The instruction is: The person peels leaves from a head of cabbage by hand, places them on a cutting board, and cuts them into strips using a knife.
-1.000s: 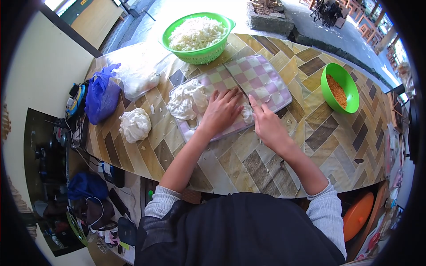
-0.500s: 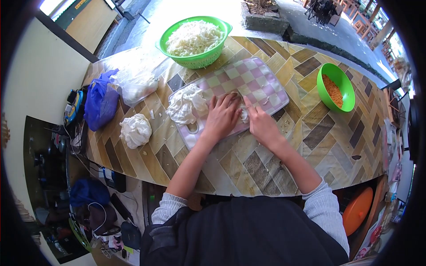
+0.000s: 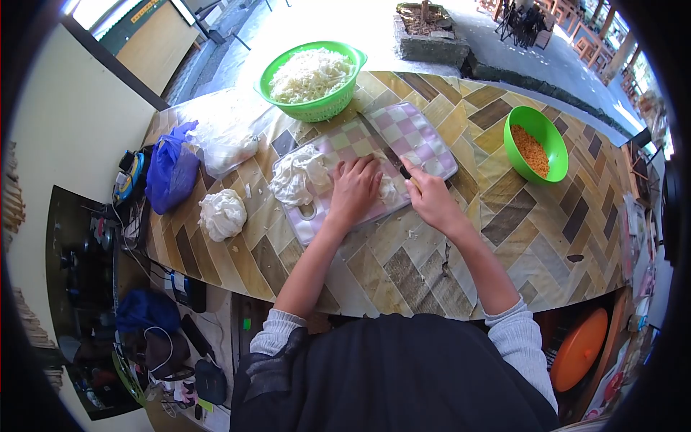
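Note:
A checkered pink and white cutting board (image 3: 414, 133) lies on the patterned table. My right hand (image 3: 434, 201) is wrapped round the handle of a knife (image 3: 380, 138), whose blade points up and left across the board. My left hand (image 3: 354, 189) presses on the board, its fingers close together over pale food that is mostly hidden. White pieces (image 3: 387, 189) lie between my two hands. On the board's left part rests a crumpled white cloth-like heap (image 3: 299, 175). Another white bundle (image 3: 222, 214) sits on the table, left of the board.
Behind the board stands a green colander (image 3: 317, 108) of white shreds. A green bowl (image 3: 522, 147) with orange crumbs is at the right. Blue (image 3: 171, 173) and clear (image 3: 227, 147) plastic bags lie at the left. The table's near edge (image 3: 374, 313) runs before my body.
My right hand has drawn slightly right and back from my left hand, and the knife blade now shows clearly. The view has shifted a little.

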